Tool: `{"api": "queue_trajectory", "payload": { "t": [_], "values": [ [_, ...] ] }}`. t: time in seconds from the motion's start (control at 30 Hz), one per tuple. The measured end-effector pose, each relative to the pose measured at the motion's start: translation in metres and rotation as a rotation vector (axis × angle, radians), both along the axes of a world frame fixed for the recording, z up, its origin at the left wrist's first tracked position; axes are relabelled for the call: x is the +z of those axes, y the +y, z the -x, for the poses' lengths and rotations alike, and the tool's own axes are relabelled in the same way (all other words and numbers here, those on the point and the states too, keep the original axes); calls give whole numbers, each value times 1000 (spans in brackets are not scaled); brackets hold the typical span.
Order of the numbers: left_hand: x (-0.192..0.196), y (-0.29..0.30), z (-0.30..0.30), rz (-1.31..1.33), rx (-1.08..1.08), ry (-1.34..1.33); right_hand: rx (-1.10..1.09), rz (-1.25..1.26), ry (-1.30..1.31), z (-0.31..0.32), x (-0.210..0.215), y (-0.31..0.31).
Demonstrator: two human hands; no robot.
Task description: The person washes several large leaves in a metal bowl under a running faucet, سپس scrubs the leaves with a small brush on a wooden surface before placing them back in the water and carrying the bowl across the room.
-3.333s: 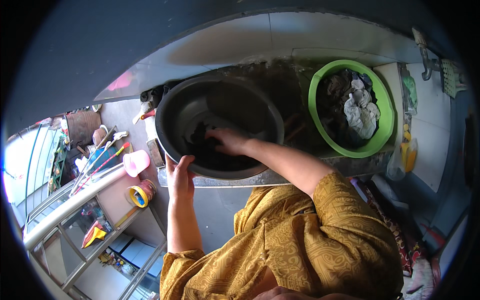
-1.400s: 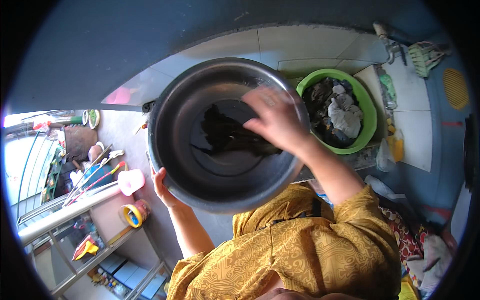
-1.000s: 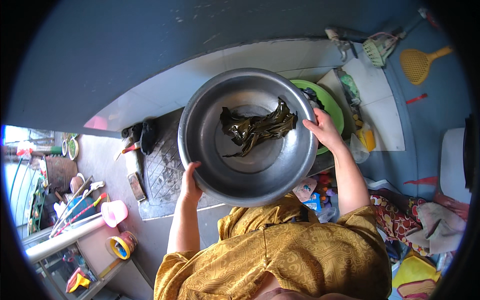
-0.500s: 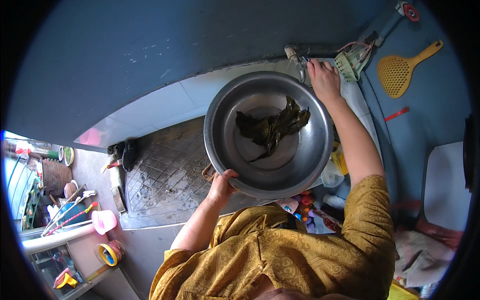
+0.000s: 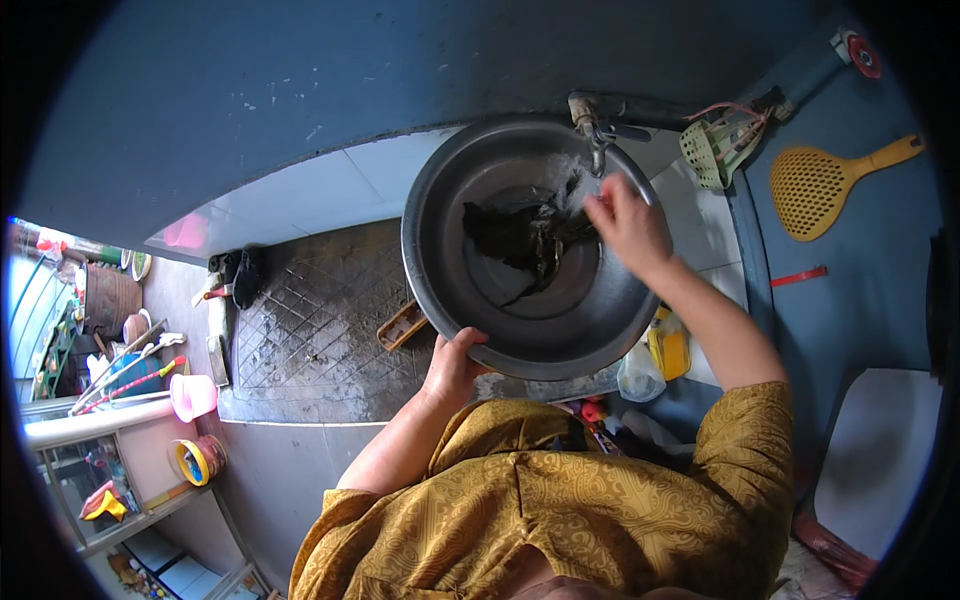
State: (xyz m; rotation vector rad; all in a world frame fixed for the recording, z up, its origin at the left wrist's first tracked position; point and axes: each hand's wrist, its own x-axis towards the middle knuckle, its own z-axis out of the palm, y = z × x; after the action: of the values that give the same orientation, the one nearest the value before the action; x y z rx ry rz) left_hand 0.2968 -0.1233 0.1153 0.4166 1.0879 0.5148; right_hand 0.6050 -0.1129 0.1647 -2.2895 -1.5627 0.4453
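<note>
A large grey metal basin (image 5: 424,290) hangs tilted under a wall tap (image 5: 594,140). My left hand (image 5: 452,374) grips the near-left rim, thumb over the edge and the other fingers hidden beneath. Inside the basin lies a bunch of dark green, wet-looking leaves (image 5: 500,238). Water (image 5: 570,175) splashes from the spout onto the leaves' right part. Over the basin's right side, just below the spout, is my right hand (image 5: 634,230); its fingers are bent and smeared by motion, so whether they hold anything cannot be made out.
A yellow perforated strainer (image 5: 815,190) and a pale green slotted holder (image 5: 708,155) hang on the blue wall at right. Below the basin are a grimy tiled floor (image 5: 310,330), a wooden-handled brush-like item (image 5: 402,326) and a yellow container (image 5: 670,350). Pink tub (image 5: 192,398) at left.
My right hand has left the tap handle and come down over the basin's right side. Water now runs from the tap. The basin has shifted slightly toward the wall, under the spout.
</note>
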Motion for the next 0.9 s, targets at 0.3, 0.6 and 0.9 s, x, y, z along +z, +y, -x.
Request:
{"api": "queue_trajectory", "payload": {
  "t": [0.3,0.6,0.9],
  "values": [
    [3,-11,-18,67,-8,12,635,103,211,4,-88,26],
    [-10,-14,-14,81,-11,-49,89,162,-110,14,-85,48],
    [-6,-15,-22,108,5,-27,336,102,-169,19,-94,31]
  ]
}}
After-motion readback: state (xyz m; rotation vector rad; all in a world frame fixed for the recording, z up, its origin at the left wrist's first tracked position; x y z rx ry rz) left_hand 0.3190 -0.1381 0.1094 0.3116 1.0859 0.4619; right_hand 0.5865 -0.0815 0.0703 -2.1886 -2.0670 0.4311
